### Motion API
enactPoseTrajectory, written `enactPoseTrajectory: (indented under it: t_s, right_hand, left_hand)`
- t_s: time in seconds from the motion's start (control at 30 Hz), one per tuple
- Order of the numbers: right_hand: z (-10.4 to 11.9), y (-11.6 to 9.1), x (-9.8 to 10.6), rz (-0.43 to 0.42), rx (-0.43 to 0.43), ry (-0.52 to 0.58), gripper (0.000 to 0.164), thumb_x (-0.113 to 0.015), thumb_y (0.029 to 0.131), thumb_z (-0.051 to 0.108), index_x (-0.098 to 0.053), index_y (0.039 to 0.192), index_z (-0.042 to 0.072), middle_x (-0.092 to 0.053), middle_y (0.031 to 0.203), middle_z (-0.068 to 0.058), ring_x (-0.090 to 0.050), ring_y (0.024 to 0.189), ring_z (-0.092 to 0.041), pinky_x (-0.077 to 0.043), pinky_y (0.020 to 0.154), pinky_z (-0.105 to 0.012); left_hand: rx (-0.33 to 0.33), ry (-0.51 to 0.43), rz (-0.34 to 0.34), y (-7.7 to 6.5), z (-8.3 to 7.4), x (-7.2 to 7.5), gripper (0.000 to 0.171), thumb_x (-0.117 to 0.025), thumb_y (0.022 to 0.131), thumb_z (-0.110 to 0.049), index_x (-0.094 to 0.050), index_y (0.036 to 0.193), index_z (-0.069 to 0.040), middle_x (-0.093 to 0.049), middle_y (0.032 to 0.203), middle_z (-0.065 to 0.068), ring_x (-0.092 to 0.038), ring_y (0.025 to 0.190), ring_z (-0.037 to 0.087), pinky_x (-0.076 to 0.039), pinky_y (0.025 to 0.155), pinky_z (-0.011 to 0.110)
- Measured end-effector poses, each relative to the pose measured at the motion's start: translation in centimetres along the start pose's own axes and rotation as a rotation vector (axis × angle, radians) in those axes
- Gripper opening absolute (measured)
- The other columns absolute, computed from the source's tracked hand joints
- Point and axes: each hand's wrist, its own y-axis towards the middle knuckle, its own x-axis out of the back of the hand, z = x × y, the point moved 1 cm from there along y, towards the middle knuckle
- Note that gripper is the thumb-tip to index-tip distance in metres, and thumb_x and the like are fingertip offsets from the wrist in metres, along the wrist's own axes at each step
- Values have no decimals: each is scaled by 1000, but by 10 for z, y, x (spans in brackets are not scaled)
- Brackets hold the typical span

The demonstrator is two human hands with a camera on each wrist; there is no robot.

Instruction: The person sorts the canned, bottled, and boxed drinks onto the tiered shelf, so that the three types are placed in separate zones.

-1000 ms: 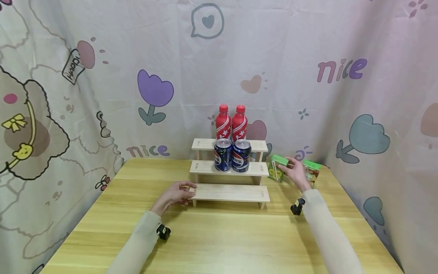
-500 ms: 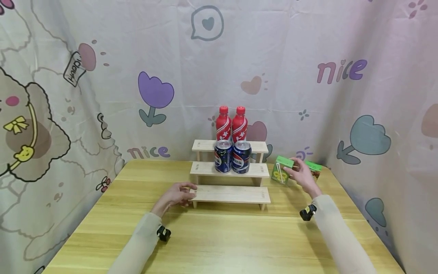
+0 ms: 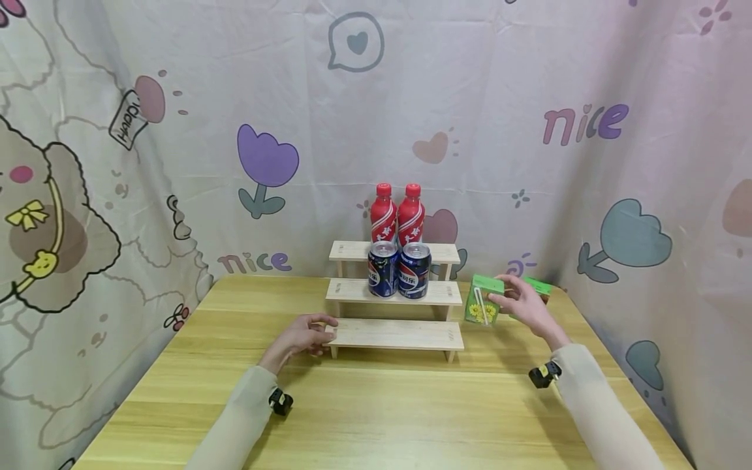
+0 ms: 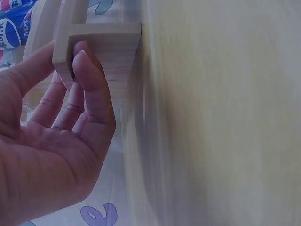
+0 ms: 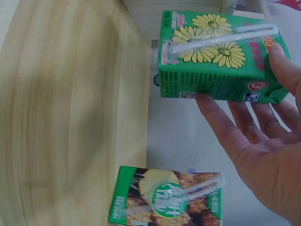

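My left hand [image 3: 302, 334] grips the left end of the bottom step of a three-tier wooden display rack [image 3: 393, 333]. In the left wrist view the thumb and fingers are curled round the end of the board [image 4: 63, 52]. My right hand [image 3: 525, 305] holds a green drink carton [image 3: 483, 301] with yellow flowers and a straw on its front, right of the rack. The thumb lies on one face and the fingers on another in the right wrist view. A second carton [image 5: 167, 195], with a brown and yellow print, stands behind that hand, mostly hidden in the head view.
Two blue cans [image 3: 383, 271] stand side by side on the middle step. Behind them, two red bottles [image 3: 383, 212] share the top step. A patterned curtain [image 3: 499, 78] hangs behind the wooden table [image 3: 376, 418].
The flowered carton has moved slightly right and towards me in my right hand, its straw side turning more to the front. My left hand stays on the rack.
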Motion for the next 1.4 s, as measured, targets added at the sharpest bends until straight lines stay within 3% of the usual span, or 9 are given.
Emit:
enactPoseTrajectory:
  t_s: [0.13, 0.43, 0.6, 0.8, 0.97, 1.17, 1.4]
  right_hand:
    - [3, -6, 2, 21, 11, -7, 55, -69, 93, 23, -46, 137, 1, -58, 118, -25, -64, 95, -16, -61, 84, -47]
    - [12, -14, 0, 53, 36, 17, 53, -71, 91, 24, -49, 133, 2, -61, 115, -18, -66, 94, -9, -63, 78, -35]
    - [20, -16, -4, 57, 70, 2, 50, -71, 91, 22, -52, 132, 1, -61, 109, -15, -65, 91, -9, -63, 79, -40]
    - [27, -19, -6, 66, 84, 9, 47, -70, 92, 20, -53, 130, 0, -61, 102, -9, -65, 89, -10, -63, 76, -38]
    - [36, -20, -15, 85, 124, 22, 43, -69, 92, 17, -55, 129, 0, -63, 102, -10, -66, 89, -13, -63, 76, -41]
    - [45, -19, -33, 85, 114, 30, 44, -71, 90, 16, -57, 129, 2, -61, 102, -12, -64, 90, -10, -62, 78, -46]
    - [53, -17, -53, 71, 106, 9, 49, -73, 88, 16, -57, 132, 1, -64, 106, -14, -63, 96, -12, -62, 76, -30]
  left_hand:
    - [4, 0, -3, 0, 1, 0, 39, -70, 88, -8, -58, 125, 1, -59, 74, 1, -59, 61, 13, -58, 57, 27]
    - [2, -5, 9, -1, 0, 0, 40, -70, 89, -9, -57, 125, 2, -58, 72, 0, -57, 59, 12, -56, 56, 26]
    - [0, 8, 5, -1, -1, 1, 41, -70, 88, -9, -57, 126, 1, -59, 74, 2, -58, 60, 14, -58, 58, 29]
    - [4, 3, -3, -1, 0, 2, 41, -71, 88, -10, -58, 125, 0, -59, 74, 2, -58, 60, 14, -58, 57, 29]
    - [8, -19, 4, -2, -1, 1, 42, -71, 88, -9, -57, 126, 1, -60, 73, 2, -58, 59, 14, -56, 55, 27]
    - [4, -21, 3, -3, -3, 0, 43, -71, 88, -10, -56, 127, 2, -62, 74, 2, -58, 60, 14, -55, 55, 26]
    - [19, -18, -8, -3, -4, -1, 44, -72, 87, -10, -57, 127, 1, -63, 75, 3, -58, 60, 14, -55, 56, 27]
